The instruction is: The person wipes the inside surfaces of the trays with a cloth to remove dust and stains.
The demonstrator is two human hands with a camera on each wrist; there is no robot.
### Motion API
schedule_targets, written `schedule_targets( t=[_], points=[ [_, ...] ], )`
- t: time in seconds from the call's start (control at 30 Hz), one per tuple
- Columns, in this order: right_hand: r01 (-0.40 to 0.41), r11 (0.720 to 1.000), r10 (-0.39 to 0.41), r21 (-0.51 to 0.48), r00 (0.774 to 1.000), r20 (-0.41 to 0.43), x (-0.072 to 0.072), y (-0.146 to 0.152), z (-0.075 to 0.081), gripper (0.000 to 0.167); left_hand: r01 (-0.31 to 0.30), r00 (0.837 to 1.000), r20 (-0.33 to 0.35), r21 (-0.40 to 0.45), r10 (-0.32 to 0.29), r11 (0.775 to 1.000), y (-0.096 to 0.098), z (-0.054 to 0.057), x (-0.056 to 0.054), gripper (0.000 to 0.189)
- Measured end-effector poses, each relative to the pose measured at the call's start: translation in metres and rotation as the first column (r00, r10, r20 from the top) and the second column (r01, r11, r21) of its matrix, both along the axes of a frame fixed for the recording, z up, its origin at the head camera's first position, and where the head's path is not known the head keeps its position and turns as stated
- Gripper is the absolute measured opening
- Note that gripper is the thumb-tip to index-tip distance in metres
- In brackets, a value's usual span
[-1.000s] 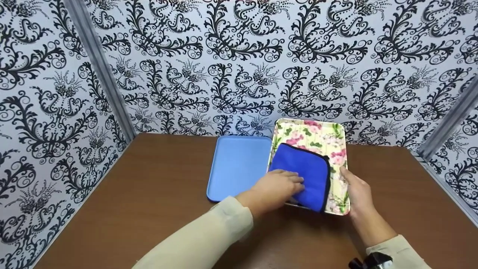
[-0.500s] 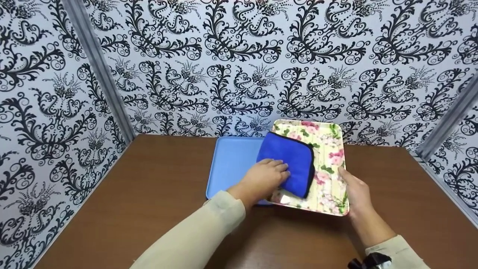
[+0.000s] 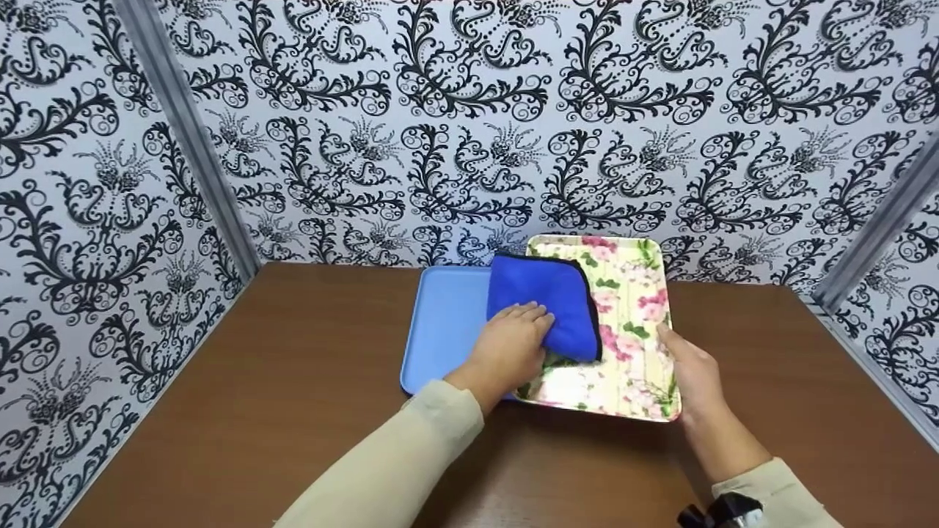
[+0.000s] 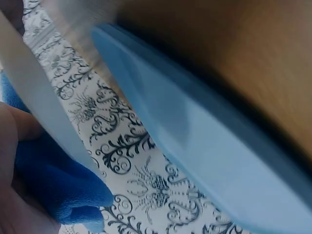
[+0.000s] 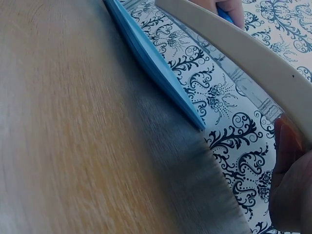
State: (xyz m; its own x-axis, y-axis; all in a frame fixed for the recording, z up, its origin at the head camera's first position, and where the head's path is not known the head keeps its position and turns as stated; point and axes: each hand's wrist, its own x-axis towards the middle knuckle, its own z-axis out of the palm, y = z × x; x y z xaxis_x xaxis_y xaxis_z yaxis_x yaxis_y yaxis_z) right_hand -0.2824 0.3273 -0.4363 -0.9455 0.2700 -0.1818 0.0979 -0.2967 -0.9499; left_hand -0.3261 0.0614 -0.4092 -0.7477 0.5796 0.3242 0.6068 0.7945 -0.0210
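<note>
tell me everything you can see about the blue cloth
The blue cloth is bright blue and looks soft and slightly fuzzy, with black edging along its top and right side in the head view. It lies over the left part of the floral tray, reaching past that tray's left edge, and the left hand rests on it. The left wrist view shows it bunched, with a fold, apart from the blue tray.
</note>
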Motion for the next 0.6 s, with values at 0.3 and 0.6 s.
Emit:
schedule_targets(
  t=[0.3, 0.6],
  points=[
    [-0.016, 1.0, 0.016, -0.015, 1.0, -0.002, 0.001, -0.001, 0.001, 0.027, -0.024, 0.99, 0.143, 0.172, -0.001, 0.985, 0.022, -0.002, 0.012, 0.048],
    [-0.028, 1.0, 0.028, 0.001, 0.999, 0.025, 0.001, -0.001, 0.001, 0.027, 0.002, 0.978, 0.197, 0.297, -0.063, 0.955, 0.043, 0.003, 0.028, 0.047]
  ],
)
